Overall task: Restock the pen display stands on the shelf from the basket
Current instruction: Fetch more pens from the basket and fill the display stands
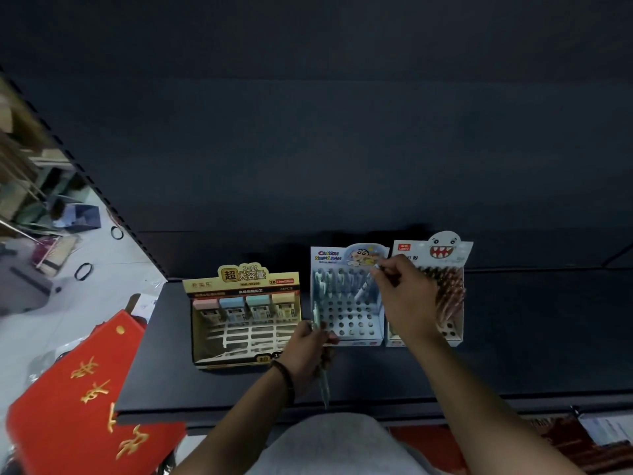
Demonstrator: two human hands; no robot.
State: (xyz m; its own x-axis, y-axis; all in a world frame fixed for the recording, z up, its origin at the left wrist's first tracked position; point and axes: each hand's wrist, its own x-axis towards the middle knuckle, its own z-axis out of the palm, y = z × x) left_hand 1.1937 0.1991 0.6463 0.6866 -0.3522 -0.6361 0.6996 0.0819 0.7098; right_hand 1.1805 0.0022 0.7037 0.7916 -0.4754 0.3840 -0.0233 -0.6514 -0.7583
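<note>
Meanwhile the right hand [404, 299] pinched a pen [363, 291] over the blue stand [349, 323]. The left hand [306, 347] gripped several pens [323, 385]

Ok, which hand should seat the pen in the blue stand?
Right: the right hand pinches a pen above empty holes in the blue stand, while the left hand grips spare pens at its front corner.

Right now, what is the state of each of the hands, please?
Left hand: closed, gripping a bundle of pens.
Right hand: closed, pinching one pen over the blue stand.
</note>
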